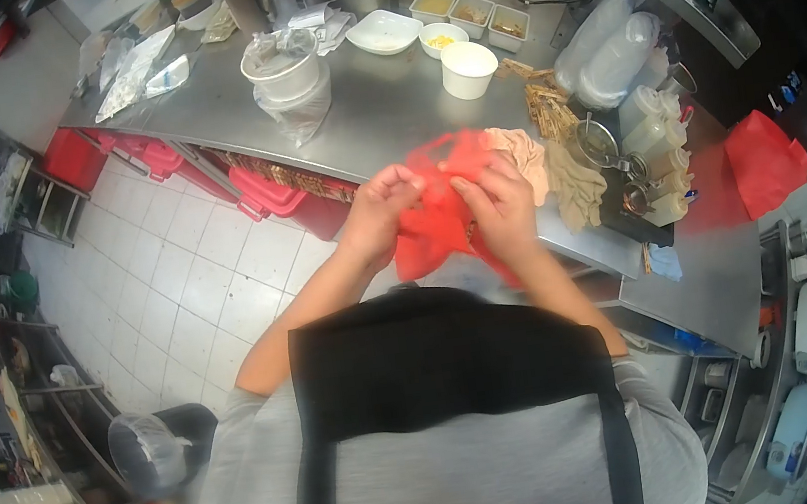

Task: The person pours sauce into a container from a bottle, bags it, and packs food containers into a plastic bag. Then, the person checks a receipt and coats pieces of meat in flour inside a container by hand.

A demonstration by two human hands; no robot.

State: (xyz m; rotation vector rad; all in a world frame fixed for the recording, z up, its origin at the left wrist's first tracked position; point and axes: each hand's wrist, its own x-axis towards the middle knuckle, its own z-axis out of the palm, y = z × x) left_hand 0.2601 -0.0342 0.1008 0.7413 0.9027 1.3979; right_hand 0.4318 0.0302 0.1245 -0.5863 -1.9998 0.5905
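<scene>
A crumpled red bag (430,234), thin and blurred in places, hangs in front of my apron at the edge of the steel counter. My left hand (380,209) pinches its upper left side between thumb and fingers. On the other side, my right hand (501,202) grips the red material with the thumb against the fingers. Just beyond my right hand lie a peach cloth (523,159) and a beige cloth (577,185). A white paper tub (469,71) stands on the counter past the bag.
Plastic-wrapped tubs (287,80) stand left on the counter (375,104). A white dish (384,32), a small bowl (443,39) and food trays (473,14) sit at the back. Squeeze bottles (643,107) and another red bag (766,165) are at right. Pink bins (265,193) stand under the counter.
</scene>
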